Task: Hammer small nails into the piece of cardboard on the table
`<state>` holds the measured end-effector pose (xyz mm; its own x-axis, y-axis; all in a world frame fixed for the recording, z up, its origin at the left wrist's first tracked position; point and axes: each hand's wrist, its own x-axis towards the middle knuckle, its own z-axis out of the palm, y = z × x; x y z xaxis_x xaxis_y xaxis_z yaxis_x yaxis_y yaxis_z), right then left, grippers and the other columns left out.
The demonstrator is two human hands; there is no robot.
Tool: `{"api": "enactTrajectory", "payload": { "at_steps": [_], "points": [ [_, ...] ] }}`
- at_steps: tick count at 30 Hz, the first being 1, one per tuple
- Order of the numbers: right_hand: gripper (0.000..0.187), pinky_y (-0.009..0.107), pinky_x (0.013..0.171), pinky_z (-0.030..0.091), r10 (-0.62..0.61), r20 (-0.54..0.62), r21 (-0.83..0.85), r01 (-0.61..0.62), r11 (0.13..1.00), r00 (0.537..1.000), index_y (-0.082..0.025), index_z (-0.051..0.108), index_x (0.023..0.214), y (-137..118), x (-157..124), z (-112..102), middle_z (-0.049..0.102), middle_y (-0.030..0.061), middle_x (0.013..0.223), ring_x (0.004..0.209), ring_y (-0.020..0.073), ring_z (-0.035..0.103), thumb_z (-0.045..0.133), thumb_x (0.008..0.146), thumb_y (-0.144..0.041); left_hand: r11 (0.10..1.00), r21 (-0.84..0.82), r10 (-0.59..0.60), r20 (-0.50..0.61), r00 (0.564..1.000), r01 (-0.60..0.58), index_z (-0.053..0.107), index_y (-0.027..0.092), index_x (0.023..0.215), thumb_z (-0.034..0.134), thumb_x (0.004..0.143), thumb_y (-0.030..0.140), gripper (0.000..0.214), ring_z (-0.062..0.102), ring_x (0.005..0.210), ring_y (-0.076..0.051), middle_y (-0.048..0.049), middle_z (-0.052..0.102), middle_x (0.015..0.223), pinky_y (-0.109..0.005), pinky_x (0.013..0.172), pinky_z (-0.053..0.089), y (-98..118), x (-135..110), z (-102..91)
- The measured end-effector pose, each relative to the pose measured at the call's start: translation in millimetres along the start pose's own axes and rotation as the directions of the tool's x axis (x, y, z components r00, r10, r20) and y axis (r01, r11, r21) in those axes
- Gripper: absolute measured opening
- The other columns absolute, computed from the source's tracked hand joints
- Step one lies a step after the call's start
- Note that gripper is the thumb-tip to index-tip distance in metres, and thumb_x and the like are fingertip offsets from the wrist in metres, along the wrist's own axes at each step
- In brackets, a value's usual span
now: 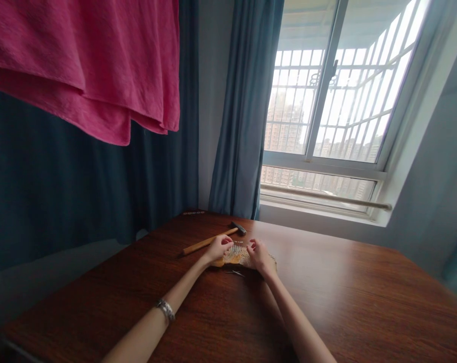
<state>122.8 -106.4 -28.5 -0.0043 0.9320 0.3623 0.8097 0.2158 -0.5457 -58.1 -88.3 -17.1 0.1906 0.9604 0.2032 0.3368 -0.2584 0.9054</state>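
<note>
A low yellowish piece with a speckled, dotted surface [234,259] lies on the table in front of me. Several thin metal nails [237,247] stand upright in a row on its top. My left hand [220,248] is at its left side, thumb and fingers pinched together close to the nails. On the other side, my right hand [259,256] rests over the right part of the piece, its fingers curled and pressed together. Anything between the fingertips of either hand is too small to make out. A few loose nails [236,273] lie on the wood just nearer to me.
A hammer [209,242] with a wooden handle lies just behind the hands, head toward the right. The brown table [345,302] reaches to a blue curtain [238,151] and a barred window [327,101]. A pink towel [100,65] hangs at upper left.
</note>
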Motion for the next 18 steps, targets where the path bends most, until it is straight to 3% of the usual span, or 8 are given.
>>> {"api": "enactTrajectory", "payload": {
  "at_steps": [5, 11, 18],
  "points": [
    [0.034, 0.023, 0.076, 0.04, -0.005, -0.017, 0.021, 0.005, 1.0, 1.0, -0.019, 0.058, 0.109, 4, -4, 17, 0.061, 0.007, 0.097, 0.084, 0.0153, 0.056, 0.047, 0.078, -0.02, 0.998, -0.009, -0.067, -0.137, 0.988, 0.067, 0.056, 0.011, 0.089, 0.06, 0.067, 0.027, 0.028, 0.051, 0.048, -0.009, 0.0014, 0.056, 0.058, -0.018, 0.043, 0.039, -21, 6, 15.1],
    [0.023, 0.024, 0.079, 0.038, -0.118, -0.001, -0.004, 0.118, 0.993, 0.993, -0.023, 0.067, 0.09, -3, -14, 16, 0.062, 0.0061, 0.09, 0.086, 0.0173, 0.055, 0.047, 0.079, -0.024, 0.995, 0.089, -0.032, -0.05, 0.998, 0.036, 0.065, 0.01, 0.077, 0.055, 0.068, 0.025, 0.02, 0.05, 0.046, -0.009, -0.0002, 0.059, 0.056, -0.019, 0.046, 0.039, -27, 5, 15.2],
    [0.022, 0.026, 0.074, 0.037, -0.037, -0.017, 0.0, 0.037, 0.999, 0.999, -0.023, 0.068, 0.087, -10, -15, 13, 0.065, 0.0079, 0.09, 0.086, 0.0209, 0.055, 0.047, 0.079, -0.023, 0.991, 0.134, 0.016, -0.09, 0.996, -0.003, 0.067, 0.012, 0.074, 0.055, 0.065, 0.023, 0.019, 0.057, 0.056, -0.013, -0.0029, 0.066, 0.065, -0.021, 0.054, 0.043, -28, 6, 16.2]
  ]
}}
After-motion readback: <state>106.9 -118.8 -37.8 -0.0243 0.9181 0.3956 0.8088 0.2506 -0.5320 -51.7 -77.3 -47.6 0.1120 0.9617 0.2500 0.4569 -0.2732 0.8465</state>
